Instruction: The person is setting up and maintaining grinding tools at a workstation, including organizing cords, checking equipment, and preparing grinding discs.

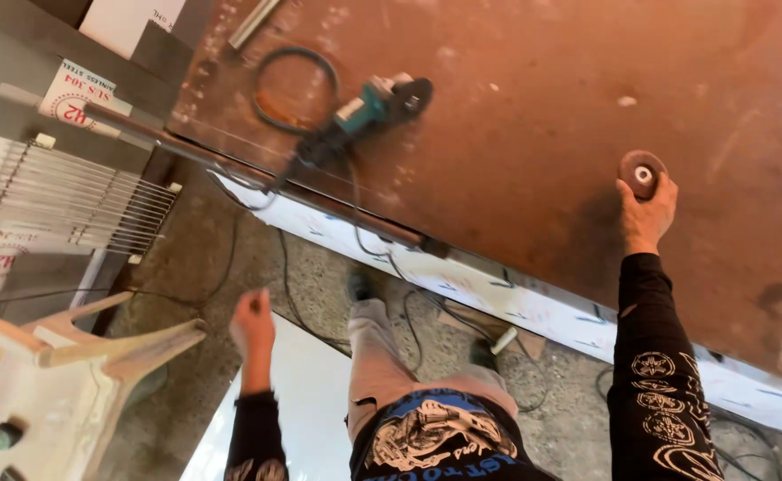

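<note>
The right hand (646, 207) reaches forward and up over the rusty brown metal table (542, 116), the arm in its black printed sleeve (656, 374) stretched nearly straight from the lower edge of the view. Its fingers are curled around a small round grinding disc (641, 172), dark reddish-brown with a pale centre hole, held at the fingertips with its flat face toward the camera, just above or against the table surface; which of the two cannot be told from this angle. The left hand (253, 325) hangs lower, off the table, over the grey concrete floor (204, 267) and just above the edge of a white sheet (306, 401) that lies beside the person's legs. It is blurred, the fingers appear loosely bent inward, and whether it holds anything cannot be told. The left forearm rises almost vertically from the bottom of the view. Well apart from the disc, farther left on the table, lies a teal and black angle grinder (368, 111), its black cable (293, 89) looped on the tabletop and trailing over the edge to the floor. A long rusty tube (230, 165) runs along the near edge of the table. At the lower left stands a pale plastic chair (61, 374), and beyond it a rack of thin metal rods (79, 196).
</note>
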